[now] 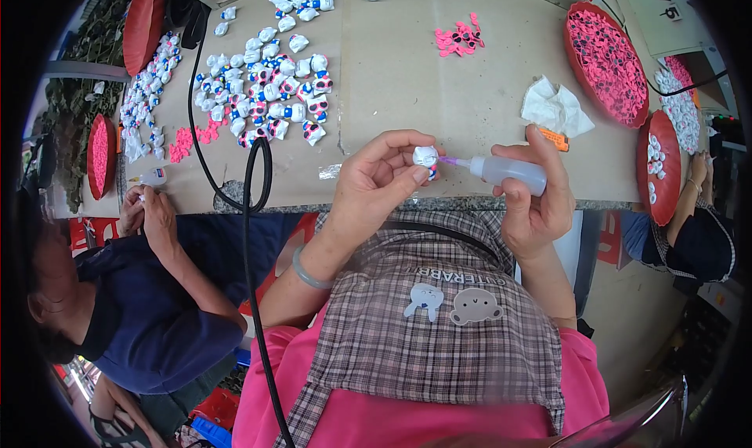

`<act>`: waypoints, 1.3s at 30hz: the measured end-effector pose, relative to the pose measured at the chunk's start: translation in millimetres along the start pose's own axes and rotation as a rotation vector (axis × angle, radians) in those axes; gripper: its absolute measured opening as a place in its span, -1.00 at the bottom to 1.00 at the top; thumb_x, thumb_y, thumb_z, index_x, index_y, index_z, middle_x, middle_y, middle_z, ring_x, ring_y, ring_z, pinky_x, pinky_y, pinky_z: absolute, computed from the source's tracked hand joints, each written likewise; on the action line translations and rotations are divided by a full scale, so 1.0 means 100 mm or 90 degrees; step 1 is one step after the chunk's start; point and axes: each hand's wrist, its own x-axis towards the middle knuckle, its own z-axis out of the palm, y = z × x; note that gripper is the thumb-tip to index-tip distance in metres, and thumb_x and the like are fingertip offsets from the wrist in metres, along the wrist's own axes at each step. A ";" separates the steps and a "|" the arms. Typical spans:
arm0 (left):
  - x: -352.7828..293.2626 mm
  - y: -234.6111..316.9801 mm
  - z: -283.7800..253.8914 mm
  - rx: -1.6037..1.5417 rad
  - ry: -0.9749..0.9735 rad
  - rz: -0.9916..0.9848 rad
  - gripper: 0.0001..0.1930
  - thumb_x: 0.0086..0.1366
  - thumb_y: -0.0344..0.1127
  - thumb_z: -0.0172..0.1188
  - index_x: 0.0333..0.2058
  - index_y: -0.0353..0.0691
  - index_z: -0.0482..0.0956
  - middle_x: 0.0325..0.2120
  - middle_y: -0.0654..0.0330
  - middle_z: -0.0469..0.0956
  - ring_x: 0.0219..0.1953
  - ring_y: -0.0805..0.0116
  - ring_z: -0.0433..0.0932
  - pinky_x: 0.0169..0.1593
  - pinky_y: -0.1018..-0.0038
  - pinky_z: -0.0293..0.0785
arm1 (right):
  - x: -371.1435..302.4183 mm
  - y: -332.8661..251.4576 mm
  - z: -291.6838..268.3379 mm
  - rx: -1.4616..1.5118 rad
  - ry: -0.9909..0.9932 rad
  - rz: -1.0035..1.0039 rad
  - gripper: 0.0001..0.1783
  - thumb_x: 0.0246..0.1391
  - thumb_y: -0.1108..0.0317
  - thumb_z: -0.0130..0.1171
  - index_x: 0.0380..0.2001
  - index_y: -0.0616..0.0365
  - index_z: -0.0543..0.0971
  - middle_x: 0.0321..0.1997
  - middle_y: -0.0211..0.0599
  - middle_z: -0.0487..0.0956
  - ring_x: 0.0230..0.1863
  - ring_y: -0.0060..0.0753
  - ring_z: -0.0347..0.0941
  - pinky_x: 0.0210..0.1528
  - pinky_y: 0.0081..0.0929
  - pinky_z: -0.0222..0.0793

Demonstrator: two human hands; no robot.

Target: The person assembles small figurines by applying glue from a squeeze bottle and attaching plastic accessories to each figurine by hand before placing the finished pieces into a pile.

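Note:
Between thumb and fingers, my left hand (380,178) pinches a small white figurine (425,157) with a bit of blue and red on its lower part. My right hand (540,193) is wrapped round a translucent squeeze bottle (513,174), held sideways. The bottle's purple needle tip (452,160) points left and reaches the figurine's side; whether it touches cannot be made out. Both hands are just above the table's near edge. Beyond my left hand lies a cluster of similar white figurines (270,88), several with pink glasses-shaped pieces on them.
Loose pink pieces (460,37) lie at the table's far middle. A red tray (578,13) heaped with them stands right, by a crumpled white tissue (556,107) and an orange object (553,138). A black cable (247,174) hangs at left. Co-workers sit on both sides.

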 end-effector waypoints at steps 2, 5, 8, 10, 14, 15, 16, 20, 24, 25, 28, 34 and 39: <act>0.00 0.00 -0.01 0.024 0.001 0.003 -0.70 0.27 -0.52 0.08 -0.02 -0.39 0.39 -0.15 0.05 0.53 -0.14 0.39 0.54 -0.03 0.44 0.50 | 0.00 0.00 0.00 -0.003 0.000 0.005 -0.45 0.10 0.25 0.21 0.06 0.40 0.38 -0.17 0.01 0.57 -0.31 -0.27 0.61 -0.33 -0.48 0.51; 0.01 0.00 -0.01 0.028 -0.005 0.007 -0.70 0.27 -0.52 0.08 -0.02 -0.39 0.39 -0.15 0.05 0.53 -0.12 0.38 0.53 -0.02 0.44 0.50 | 0.00 0.00 0.01 -0.010 -0.002 0.006 -0.45 0.10 0.23 0.21 0.06 0.40 0.38 -0.18 0.01 0.57 -0.31 -0.27 0.61 -0.33 -0.47 0.51; 0.00 -0.02 -0.01 0.013 0.000 0.002 -0.70 0.27 -0.53 0.08 -0.02 -0.39 0.39 -0.15 0.05 0.53 -0.10 0.38 0.53 -0.01 0.43 0.50 | 0.00 0.00 0.01 -0.017 -0.006 0.002 -0.45 0.09 0.23 0.21 0.05 0.40 0.38 -0.18 0.01 0.57 -0.31 -0.26 0.61 -0.32 -0.48 0.51; 0.01 -0.03 -0.01 0.001 0.002 -0.006 -0.69 0.26 -0.56 0.08 -0.01 -0.39 0.39 -0.16 0.11 0.52 -0.11 0.45 0.51 -0.03 0.52 0.48 | 0.00 0.00 0.01 -0.019 -0.008 0.003 -0.45 0.09 0.24 0.21 0.05 0.40 0.38 -0.18 0.01 0.57 -0.30 -0.26 0.61 -0.32 -0.48 0.51; 0.01 -0.02 -0.01 -0.018 0.004 -0.018 -0.68 0.26 -0.58 0.09 0.00 -0.39 0.39 -0.16 0.16 0.51 -0.12 0.52 0.49 -0.04 0.61 0.45 | 0.00 0.00 0.00 -0.037 -0.015 -0.007 -0.46 0.09 0.24 0.21 0.04 0.40 0.39 -0.18 0.00 0.58 -0.31 -0.26 0.61 -0.31 -0.48 0.52; 0.01 -0.02 -0.01 -0.019 0.004 -0.018 -0.68 0.26 -0.58 0.09 0.00 -0.39 0.39 -0.16 0.16 0.51 -0.12 0.52 0.49 -0.04 0.61 0.45 | 0.01 0.00 0.01 -0.037 -0.017 -0.010 -0.46 0.09 0.25 0.21 0.04 0.40 0.39 -0.17 0.00 0.58 -0.31 -0.26 0.61 -0.31 -0.48 0.52; 0.01 -0.02 -0.02 -0.018 0.001 -0.016 -0.68 0.25 -0.59 0.09 0.00 -0.39 0.39 -0.16 0.16 0.51 -0.12 0.52 0.49 -0.04 0.60 0.45 | 0.00 0.00 0.01 -0.037 -0.017 -0.009 -0.46 0.09 0.25 0.21 0.04 0.40 0.39 -0.17 0.00 0.58 -0.31 -0.26 0.61 -0.31 -0.48 0.52; 0.02 -0.03 -0.02 -0.023 -0.003 -0.017 -0.68 0.25 -0.59 0.08 -0.01 -0.39 0.39 -0.15 0.15 0.51 -0.12 0.51 0.50 -0.02 0.58 0.46 | 0.00 0.00 0.01 -0.044 -0.017 -0.010 -0.46 0.09 0.23 0.22 0.04 0.39 0.39 -0.17 0.00 0.58 -0.31 -0.26 0.61 -0.32 -0.49 0.52; 0.02 -0.03 -0.03 -0.011 0.004 -0.009 -0.68 0.25 -0.60 0.08 -0.01 -0.39 0.39 -0.15 0.15 0.51 -0.12 0.50 0.50 -0.01 0.57 0.46 | -0.02 0.00 0.00 -0.043 -0.010 -0.014 -0.46 0.10 0.23 0.21 0.04 0.39 0.39 -0.19 0.00 0.58 -0.31 -0.26 0.61 -0.32 -0.48 0.52; 0.02 -0.03 -0.03 -0.014 0.005 -0.011 -0.68 0.25 -0.60 0.08 -0.01 -0.39 0.39 -0.15 0.15 0.51 -0.12 0.50 0.50 -0.02 0.58 0.46 | -0.02 0.00 0.00 -0.043 -0.011 -0.013 -0.46 0.10 0.23 0.21 0.04 0.39 0.39 -0.19 0.00 0.58 -0.31 -0.26 0.61 -0.32 -0.48 0.52; 0.02 -0.04 -0.03 -0.017 0.002 -0.012 -0.68 0.25 -0.60 0.08 -0.01 -0.39 0.39 -0.15 0.16 0.51 -0.12 0.51 0.49 -0.03 0.59 0.45 | -0.01 0.01 0.01 -0.034 -0.016 -0.009 -0.47 0.10 0.24 0.21 0.04 0.38 0.39 -0.20 0.00 0.58 -0.30 -0.26 0.61 -0.32 -0.48 0.52; 0.02 -0.07 -0.05 0.005 -0.005 0.005 -0.71 0.26 -0.55 0.07 -0.03 -0.39 0.40 -0.14 0.05 0.51 -0.05 0.36 0.51 0.03 0.39 0.50 | 0.00 0.00 0.00 -0.054 -0.027 -0.012 -0.47 0.08 0.24 0.23 0.04 0.37 0.40 -0.19 -0.01 0.58 -0.30 -0.26 0.61 -0.32 -0.49 0.52; 0.02 -0.05 -0.04 -0.015 0.011 -0.005 -0.69 0.25 -0.59 0.09 -0.02 -0.37 0.40 -0.15 0.15 0.52 -0.12 0.51 0.50 -0.05 0.60 0.46 | 0.01 0.01 0.01 -0.065 -0.032 -0.037 -0.47 0.07 0.26 0.24 0.03 0.37 0.40 -0.18 -0.03 0.58 -0.31 -0.27 0.60 -0.34 -0.49 0.51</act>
